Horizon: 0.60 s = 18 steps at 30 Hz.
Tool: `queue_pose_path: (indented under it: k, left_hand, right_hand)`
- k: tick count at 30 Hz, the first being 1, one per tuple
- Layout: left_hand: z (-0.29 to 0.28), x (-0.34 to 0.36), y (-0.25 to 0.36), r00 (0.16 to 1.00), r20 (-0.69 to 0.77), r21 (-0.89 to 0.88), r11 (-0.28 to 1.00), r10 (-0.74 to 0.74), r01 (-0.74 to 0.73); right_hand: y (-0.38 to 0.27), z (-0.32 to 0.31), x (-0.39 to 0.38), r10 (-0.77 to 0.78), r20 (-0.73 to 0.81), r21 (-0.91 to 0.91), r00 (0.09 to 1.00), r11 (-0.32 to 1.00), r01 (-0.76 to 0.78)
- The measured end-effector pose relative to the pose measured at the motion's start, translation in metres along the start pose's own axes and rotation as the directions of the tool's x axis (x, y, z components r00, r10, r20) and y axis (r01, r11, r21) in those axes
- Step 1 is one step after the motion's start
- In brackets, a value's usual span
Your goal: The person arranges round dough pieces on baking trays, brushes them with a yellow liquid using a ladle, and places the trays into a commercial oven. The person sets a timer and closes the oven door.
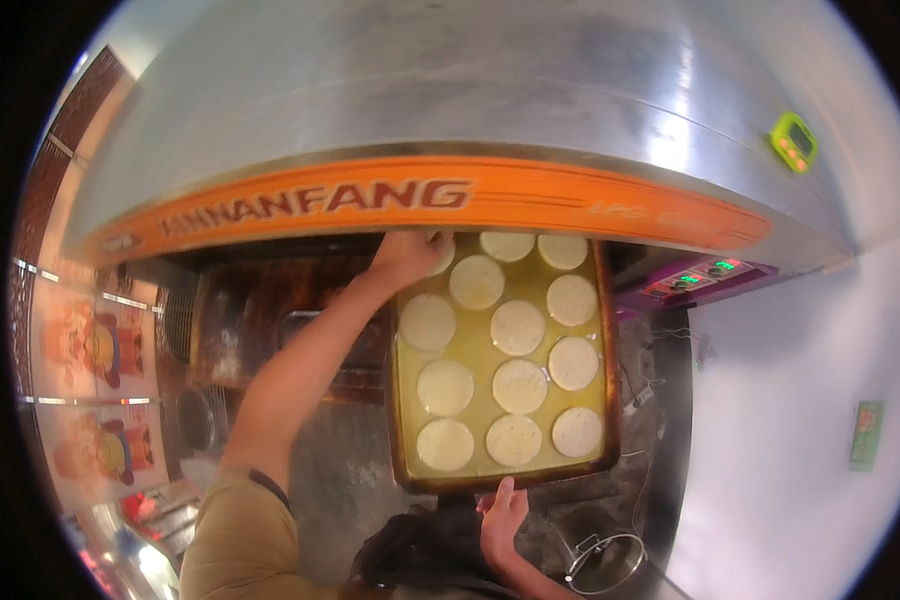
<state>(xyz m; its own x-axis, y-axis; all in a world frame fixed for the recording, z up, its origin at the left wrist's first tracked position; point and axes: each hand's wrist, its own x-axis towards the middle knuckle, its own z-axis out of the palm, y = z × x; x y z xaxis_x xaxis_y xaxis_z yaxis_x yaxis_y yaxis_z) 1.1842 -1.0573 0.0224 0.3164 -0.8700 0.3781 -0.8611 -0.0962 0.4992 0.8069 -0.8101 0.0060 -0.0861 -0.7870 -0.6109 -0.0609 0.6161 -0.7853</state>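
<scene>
A large dark-rimmed baking tray [398,400] lies partly under the front of the oven, coated in yellowish oil. Several flat, pale dough rounds [519,386] are spread over it in rough rows. My left hand [407,258] reaches to the tray's far left corner, fingers bent closed on the edge of a dough round [440,257]; the hand partly covers that round. At the tray's near edge, my right hand [503,510] has its thumb up against the rim and its other fingers curled below. How far those fingers go under the rim is hidden.
A steel oven hood [450,90] with an orange front panel [550,195] overhangs the tray. Right of it are a purple control panel [700,280] and a green timer [794,143]. A metal pot [610,565] stands at the lower right, and a dark, stained oven deck [250,310] lies left.
</scene>
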Motion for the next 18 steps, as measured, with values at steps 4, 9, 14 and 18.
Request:
queue_pose_path:
  k: [4,9,14,18]
  left_hand:
    - [-0.073,-0.131,0.025,0.967,-0.132,-0.372,0.915,-0.219,0.157]
    - [-0.108,-0.353,0.056,0.927,-0.208,-0.318,0.918,-0.312,0.238]
    - [-0.083,-0.558,0.091,0.608,0.278,-0.265,0.548,-0.744,0.793]
    - [-0.064,-0.694,0.100,0.471,0.345,-0.149,0.448,-0.812,0.881]
  right_hand:
    - [-0.013,0.015,0.018,0.030,0.078,-0.109,0.997,0.994,-0.021]
    - [-0.047,0.034,0.061,0.074,0.336,-0.108,0.939,0.993,-0.039]
    - [-0.080,0.075,0.114,0.090,0.397,-0.033,0.913,0.996,-0.084]
    - [-0.110,0.126,0.167,0.080,0.375,-0.003,0.923,0.996,-0.085]
